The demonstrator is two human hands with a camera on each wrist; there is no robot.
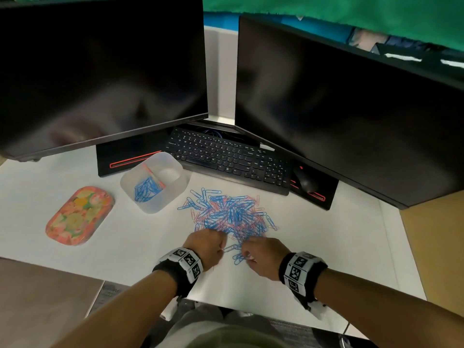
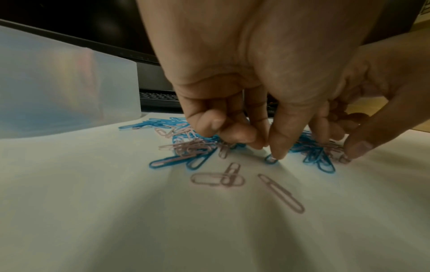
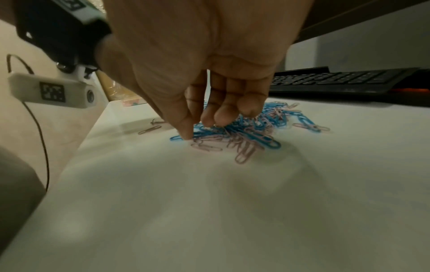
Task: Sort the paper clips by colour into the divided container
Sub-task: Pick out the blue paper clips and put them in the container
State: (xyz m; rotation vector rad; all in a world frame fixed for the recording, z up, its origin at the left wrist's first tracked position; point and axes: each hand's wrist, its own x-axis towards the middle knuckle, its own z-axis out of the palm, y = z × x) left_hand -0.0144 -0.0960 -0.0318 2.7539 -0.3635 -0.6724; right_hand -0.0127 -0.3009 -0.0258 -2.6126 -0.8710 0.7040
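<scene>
A heap of blue and pink paper clips (image 1: 231, 214) (image 2: 186, 147) (image 3: 256, 128) lies on the white table (image 1: 326, 247). Left of it stands the translucent divided container (image 1: 154, 182) (image 2: 58, 82), with blue clips (image 1: 144, 190) in its near-left compartment and a few pink ones along the divider. Both hands work the heap's near edge. My left hand (image 1: 208, 247) (image 2: 267, 147) has its thumb and forefinger tips together on a blue clip (image 2: 271, 159) that lies on the table. My right hand (image 1: 261, 254) (image 3: 197, 130) hangs over the clips with bent fingers, its thumb tip on a blue clip (image 3: 177, 138); whether it pinches one is unclear.
A black keyboard (image 1: 226, 156) (image 3: 337, 81) and a mouse (image 1: 305, 182) lie behind the heap under two dark monitors (image 1: 100, 71). A floral tray (image 1: 79, 216) sits at the left. Loose pink clips (image 2: 216, 179) lie nearer me. The table's front edge runs just behind my wrists.
</scene>
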